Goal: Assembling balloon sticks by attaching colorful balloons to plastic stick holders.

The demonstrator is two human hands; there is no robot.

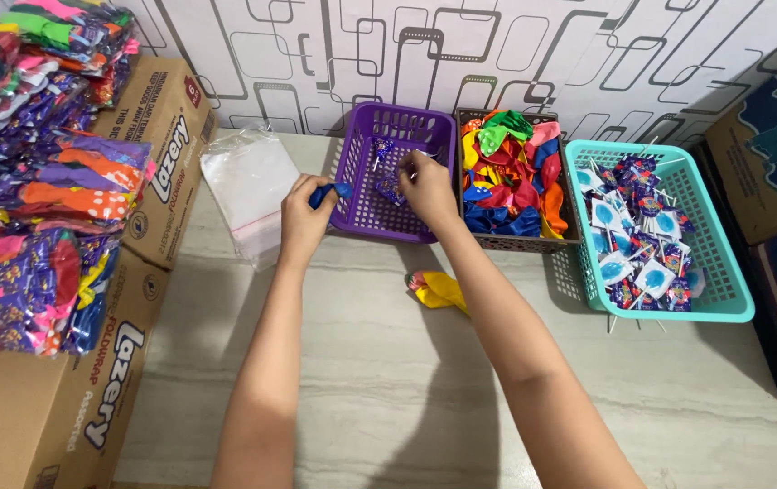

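Two hands work at the purple perforated plastic basket (372, 210), which serves as your landmark here. Your left hand (305, 219) sits at the basket's left wall, fingers pinched together on a small blue uninflated rubber balloon (330, 192) whose end pokes over the basket's rim. Your right hand (428, 186) reaches into the basket from its right side, fingers closed on a purple-wrapped lollipop (383, 151) by its thin stick, the sweet held above the basket's floor. Another wrapped piece (391, 188) lies inside the basket, just beside that hand.

In front of the basket, nearer to you, a yellow limp balloon (439, 289) lies on the pale marbled surface (361, 380). Left of the basket lies a stack of clear plastic zip bags (248, 186). Right of the basket, touching it, stands a brown mesh basket (515, 242) heaped with mixed coloured balloons, and further right a turquoise plastic basket (723, 299) holds many wrapped lollipops. Far left of the purple basket, brown cardboard boxes (148, 154) carry a pile of filled, colourful packets (35, 172).
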